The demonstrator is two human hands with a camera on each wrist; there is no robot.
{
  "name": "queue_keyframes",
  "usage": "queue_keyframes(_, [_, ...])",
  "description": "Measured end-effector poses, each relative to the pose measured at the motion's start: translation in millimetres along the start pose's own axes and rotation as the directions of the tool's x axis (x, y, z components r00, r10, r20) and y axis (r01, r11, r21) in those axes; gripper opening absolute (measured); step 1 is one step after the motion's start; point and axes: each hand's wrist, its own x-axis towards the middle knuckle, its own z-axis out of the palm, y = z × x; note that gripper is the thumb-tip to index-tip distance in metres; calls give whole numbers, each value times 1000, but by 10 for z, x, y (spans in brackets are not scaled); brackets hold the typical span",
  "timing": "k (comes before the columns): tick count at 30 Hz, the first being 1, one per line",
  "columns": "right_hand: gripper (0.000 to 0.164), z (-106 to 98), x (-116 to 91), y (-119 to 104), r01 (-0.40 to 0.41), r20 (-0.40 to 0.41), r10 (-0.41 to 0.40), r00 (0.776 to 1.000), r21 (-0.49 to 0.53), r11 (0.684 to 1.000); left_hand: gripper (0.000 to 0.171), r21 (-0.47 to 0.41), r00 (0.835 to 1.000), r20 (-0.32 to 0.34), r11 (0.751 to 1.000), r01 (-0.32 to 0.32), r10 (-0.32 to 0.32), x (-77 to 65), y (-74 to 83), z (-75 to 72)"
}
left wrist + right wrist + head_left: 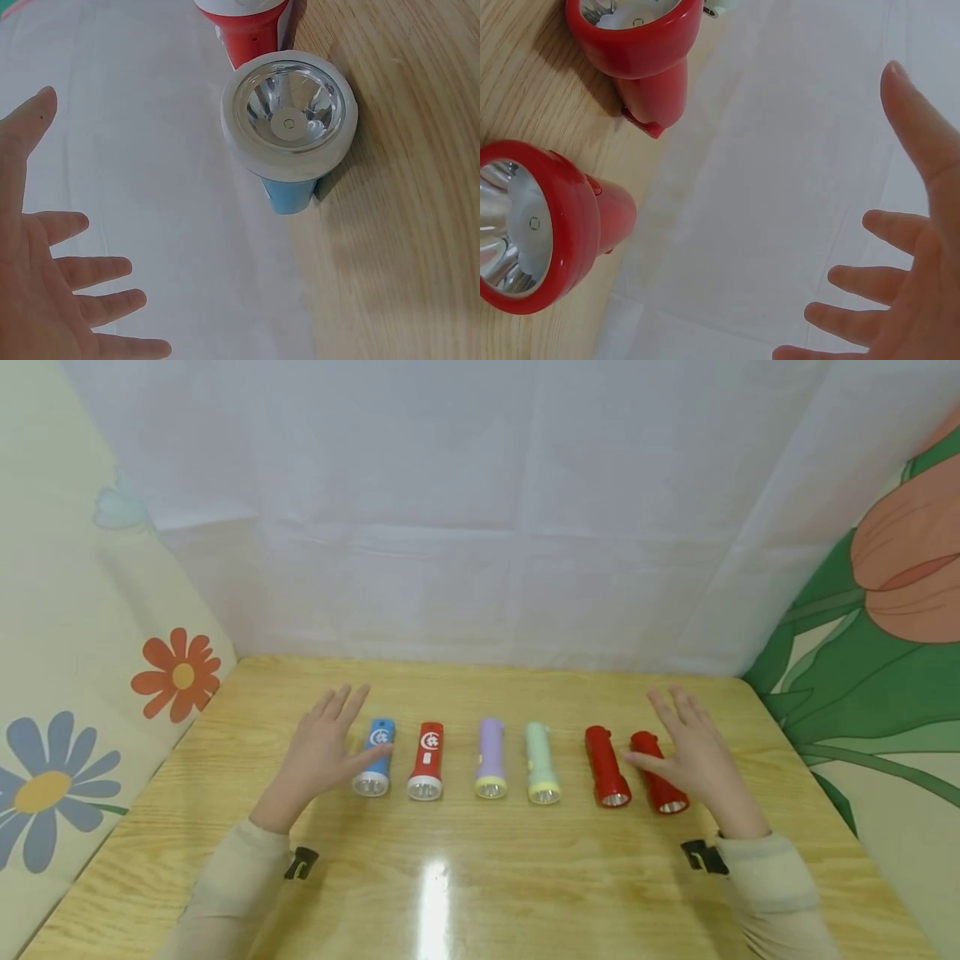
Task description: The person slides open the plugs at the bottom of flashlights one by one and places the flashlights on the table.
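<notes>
Several flashlights lie in a row on the wooden table, lens ends toward me. From the left they are a blue flashlight [380, 758] with a white head, a red flashlight with a white head [427, 760], a purple one [491, 756], a mint green one [539, 760] and two all-red ones, the inner red flashlight [607, 764] and the outer red flashlight [659, 774]. My left hand [322, 752], fingers spread, holds nothing beside the blue flashlight; its thumb overlaps that one in the head view. Likewise spread and holding nothing, my right hand [693, 756] is by the outer red flashlight, thumb overlapping it.
The wooden table [495, 877] ends at a white cloth [480, 527] hung behind it. Flower-printed cloths flank it, with a red flower [180, 675] on the left and a large tulip [911, 543] on the right. Black straps show at both wrists.
</notes>
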Motion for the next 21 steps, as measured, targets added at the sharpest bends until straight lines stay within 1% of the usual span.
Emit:
queue_keyframes(3, [94,-5,-5,-27,4,3,-4,1000,9,1000,91,-16,1000,-8,1000,-9,9,-3,-12,8])
queue_keyframes(9, [94,-12,-12,-90,11,-3,-11,1000,35,999,87,-60,1000,-28,998,-7,5,-2,-31,19])
queue_keyframes(12, [92,-6,-11,-132,28,-19,-27,999,49,998,83,-84,999,-49,996,0,-4,5,-35,17])
queue_keyframes(15, [88,12,-4,-177,37,-38,-35,999,64,997,78,-117,998,-57,993,20,-27,10,-34,12])
queue_keyframes(18, [83,40,8,-225,32,-47,-28,998,100,994,73,-150,997,-64,988,36,-47,10,-37,6])
queue_keyframes(21, [78,66,20,-279,31,-56,-22,998,161,986,66,-177,995,-84,984,32,-48,10,-46,6])
